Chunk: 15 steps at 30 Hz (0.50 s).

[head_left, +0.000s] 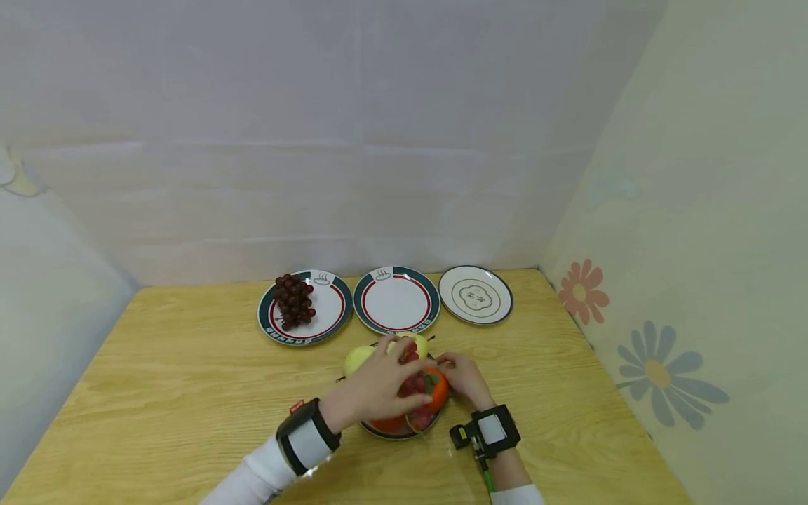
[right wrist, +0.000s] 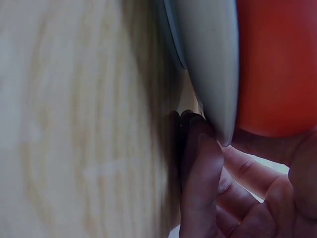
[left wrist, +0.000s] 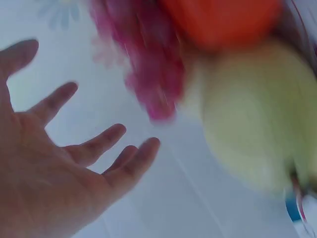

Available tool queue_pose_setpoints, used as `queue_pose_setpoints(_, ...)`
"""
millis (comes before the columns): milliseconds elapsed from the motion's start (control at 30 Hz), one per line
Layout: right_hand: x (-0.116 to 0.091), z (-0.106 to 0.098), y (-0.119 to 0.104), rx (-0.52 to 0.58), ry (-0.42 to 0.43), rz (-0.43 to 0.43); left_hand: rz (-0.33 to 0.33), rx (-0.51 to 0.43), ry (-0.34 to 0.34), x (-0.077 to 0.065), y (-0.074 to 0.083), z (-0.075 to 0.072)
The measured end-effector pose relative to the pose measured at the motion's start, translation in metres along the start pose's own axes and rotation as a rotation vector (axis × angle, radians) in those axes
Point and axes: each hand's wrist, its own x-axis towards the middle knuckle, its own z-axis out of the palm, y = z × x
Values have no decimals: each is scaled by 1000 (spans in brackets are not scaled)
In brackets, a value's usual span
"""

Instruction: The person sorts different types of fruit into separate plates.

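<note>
Left hand spread above the red grapes, right hand gripping the fruit plate's rim

The left hand (head_left: 372,389) has its fingers and thumb wide apart over the fruit plate (right wrist: 213,64), with nothing held in it. The red grapes (left wrist: 146,59) lie on that plate's fruit, below the left hand; in the head view they show in the gap between its thumb and fingers. The left wrist view, though blurred, shows a space between the fingertips and the lower end of the bunch.

A persimmon (head_left: 440,398) with a green calyx sits just beside the grapes, toward the right hand (head_left: 467,379). That hand pinches the rim on the plate's right side: fingers tucked beneath the edge, thumb above, next to the orange-red fruit. Whether the thumb touches the fruit, I cannot tell. Yellow pears (head_left: 357,358) lie on the plate's far side, partly hidden by the left hand.

Farther back on the wooden table (head_left: 189,372), three plates stand in a row: the left plate (head_left: 326,301) bears dark grapes (head_left: 293,301), with the middle plate (head_left: 396,303) and the right plate (head_left: 463,284) beside it
</note>
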Motion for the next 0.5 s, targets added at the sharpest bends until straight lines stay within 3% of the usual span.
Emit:
queue_pose_setpoints(100,0,0,-1,17,-8,15,18,65,-92,-1,17,20)
queue_pose_setpoints(167,1,1,-1,40,-28,39,1,105,-109,-2,21,31)
queue_pose_setpoints(300,1,2,1,55,-43,70,-1,161,-59,0,23,43)
queue_pose_setpoints(500,0,2,1,57,-46,80,-47,165,8,4,30,47)
